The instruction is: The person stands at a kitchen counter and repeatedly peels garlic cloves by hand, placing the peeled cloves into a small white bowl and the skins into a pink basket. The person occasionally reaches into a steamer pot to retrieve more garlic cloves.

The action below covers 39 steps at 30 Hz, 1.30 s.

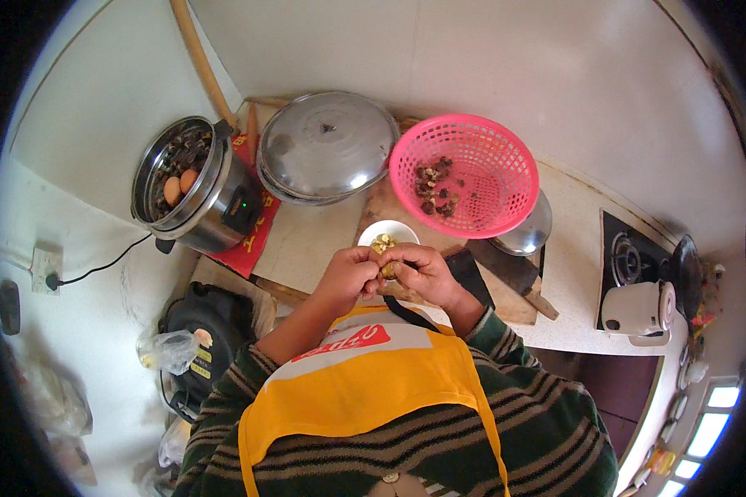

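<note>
My left hand and my right hand meet in front of my apron, fingertips pinched together. Between them is a small yellowish-brown piece of food, probably a nut; fingers cover most of it, and both hands grip it. Just beyond my fingers stands a white bowl holding pale yellow pieces. The bowl rests on a wooden cutting board. Farther back to the right, a pink plastic colander contains brown shell-like bits mixed with paler ones.
A cleaver lies right of my hands. At the left, an electric cooker holds two brown eggs among dark pieces. A lidded metal pan stands behind. Farther right are a gas stove and a white kettle.
</note>
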{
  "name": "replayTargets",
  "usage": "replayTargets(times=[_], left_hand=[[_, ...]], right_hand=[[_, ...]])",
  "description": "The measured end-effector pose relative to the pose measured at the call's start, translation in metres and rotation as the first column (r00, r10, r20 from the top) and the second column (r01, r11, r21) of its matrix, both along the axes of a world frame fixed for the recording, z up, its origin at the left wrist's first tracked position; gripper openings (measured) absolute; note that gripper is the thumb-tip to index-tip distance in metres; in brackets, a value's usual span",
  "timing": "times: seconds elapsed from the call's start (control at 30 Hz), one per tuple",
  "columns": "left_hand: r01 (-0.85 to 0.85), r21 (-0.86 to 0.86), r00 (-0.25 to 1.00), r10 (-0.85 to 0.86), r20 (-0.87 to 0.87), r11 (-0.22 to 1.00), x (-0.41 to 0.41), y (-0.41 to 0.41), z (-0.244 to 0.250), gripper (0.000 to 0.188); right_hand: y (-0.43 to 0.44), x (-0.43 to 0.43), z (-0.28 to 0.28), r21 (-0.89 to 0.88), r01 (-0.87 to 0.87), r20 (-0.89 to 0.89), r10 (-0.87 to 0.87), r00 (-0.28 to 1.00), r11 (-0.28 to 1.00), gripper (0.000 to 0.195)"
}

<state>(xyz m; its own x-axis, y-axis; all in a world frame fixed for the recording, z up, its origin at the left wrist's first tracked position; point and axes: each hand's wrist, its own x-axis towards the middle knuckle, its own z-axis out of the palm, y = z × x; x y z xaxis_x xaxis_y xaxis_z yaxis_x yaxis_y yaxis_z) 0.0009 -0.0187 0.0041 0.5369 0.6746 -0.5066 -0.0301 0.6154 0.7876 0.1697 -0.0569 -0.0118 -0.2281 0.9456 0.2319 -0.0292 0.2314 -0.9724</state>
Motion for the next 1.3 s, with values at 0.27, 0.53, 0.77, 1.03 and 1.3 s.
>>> replayTargets(times=[0.27,0.53,0.77,1.03,1.3], left_hand=[[-0.068,-0.06,0.972,0.08,0.22,0.996,0.004,0.005,0.018,0.012],[-0.004,-0.005,0.983,0.005,0.183,1.0,0.003,0.009,0.019,0.012],[-0.06,-0.012,0.992,0.061,0.108,0.998,0.005,0.01,0.015,0.013],[-0.068,0.062,0.998,0.068,-0.007,0.996,0.011,0.011,0.015,0.012],[-0.127,0.036,0.988,0.123,0.091,0.991,0.015,0.012,0.015,0.008]], right_hand=[[0.004,-0.003,-0.004,-0.374,-0.008,-0.444,-0.172,0.879,0.927,0.022],[0.006,-0.012,0.004,-0.286,0.136,-0.323,-0.229,0.918,0.948,0.019],[0.006,-0.014,0.001,-0.143,0.185,-0.134,-0.204,0.97,0.972,0.019],[0.009,-0.018,0.003,0.027,0.277,0.041,-0.278,0.96,0.96,0.017],[0.013,-0.018,0.001,0.088,0.319,0.068,-0.325,0.943,0.944,0.017]])
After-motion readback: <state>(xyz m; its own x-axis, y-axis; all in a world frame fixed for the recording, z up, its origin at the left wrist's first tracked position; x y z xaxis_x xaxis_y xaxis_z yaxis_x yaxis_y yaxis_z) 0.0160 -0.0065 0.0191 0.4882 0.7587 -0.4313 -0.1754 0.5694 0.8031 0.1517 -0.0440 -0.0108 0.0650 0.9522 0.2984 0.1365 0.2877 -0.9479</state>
